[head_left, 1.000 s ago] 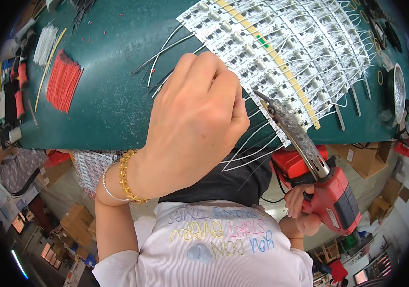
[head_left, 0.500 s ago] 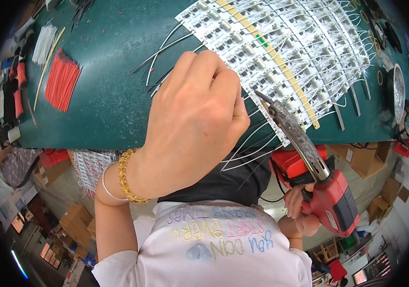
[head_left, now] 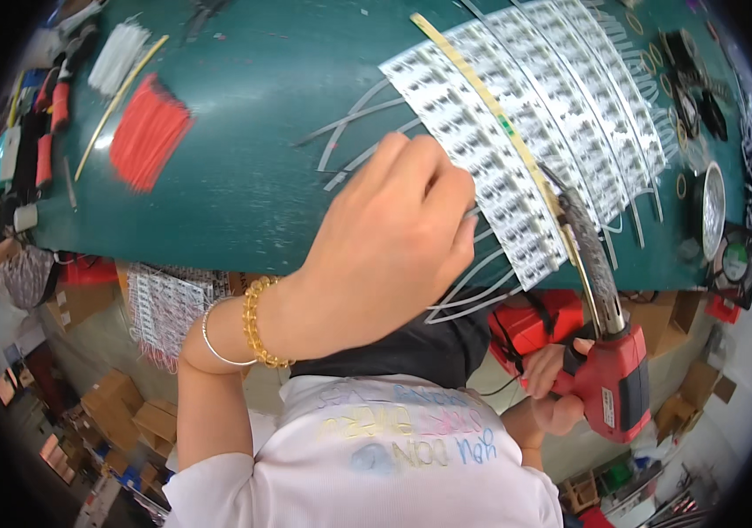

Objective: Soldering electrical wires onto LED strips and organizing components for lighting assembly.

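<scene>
The left hand [head_left: 393, 242] curls narrow over the left edge of the board [head_left: 462, 123], hiding it; its contents cannot be told. The iron [head_left: 607, 308], gripped in the right hand [head_left: 547, 374], has shifted its tip to the strip [head_left: 487, 93], off that edge. Red wires [head_left: 151, 132] lie left on the bench [head_left: 244, 176], a bowl [head_left: 713, 211] right.

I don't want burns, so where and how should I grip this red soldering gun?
Likely its red handle end, from the near side, where the right hand grips it: that chunky end lies nearest, while the metal barrel points away and may be hot.
</scene>
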Demonstrator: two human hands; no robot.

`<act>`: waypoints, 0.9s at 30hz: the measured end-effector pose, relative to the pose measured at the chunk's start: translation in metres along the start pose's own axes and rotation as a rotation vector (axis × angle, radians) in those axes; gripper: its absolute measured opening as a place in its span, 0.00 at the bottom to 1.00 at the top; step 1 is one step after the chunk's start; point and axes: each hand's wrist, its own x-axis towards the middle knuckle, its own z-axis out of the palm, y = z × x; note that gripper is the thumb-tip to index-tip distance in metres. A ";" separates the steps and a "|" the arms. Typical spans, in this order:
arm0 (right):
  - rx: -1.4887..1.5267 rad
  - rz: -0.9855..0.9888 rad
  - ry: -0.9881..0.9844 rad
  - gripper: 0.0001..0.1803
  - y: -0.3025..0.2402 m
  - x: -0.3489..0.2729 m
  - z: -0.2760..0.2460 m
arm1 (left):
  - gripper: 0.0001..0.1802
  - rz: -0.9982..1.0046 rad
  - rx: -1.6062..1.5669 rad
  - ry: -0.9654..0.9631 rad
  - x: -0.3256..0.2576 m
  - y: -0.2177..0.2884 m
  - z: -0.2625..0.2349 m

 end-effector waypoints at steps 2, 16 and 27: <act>-0.099 -0.126 -0.013 0.34 0.004 0.006 0.000 | 0.11 -0.011 0.079 0.070 -0.007 -0.002 -0.025; -0.722 -0.540 0.046 0.37 -0.047 0.066 0.026 | 0.07 -0.209 0.849 0.226 -0.047 -0.128 -0.158; -0.427 -0.368 0.106 0.43 -0.031 0.058 0.037 | 0.06 -0.252 0.830 0.334 -0.043 -0.114 -0.163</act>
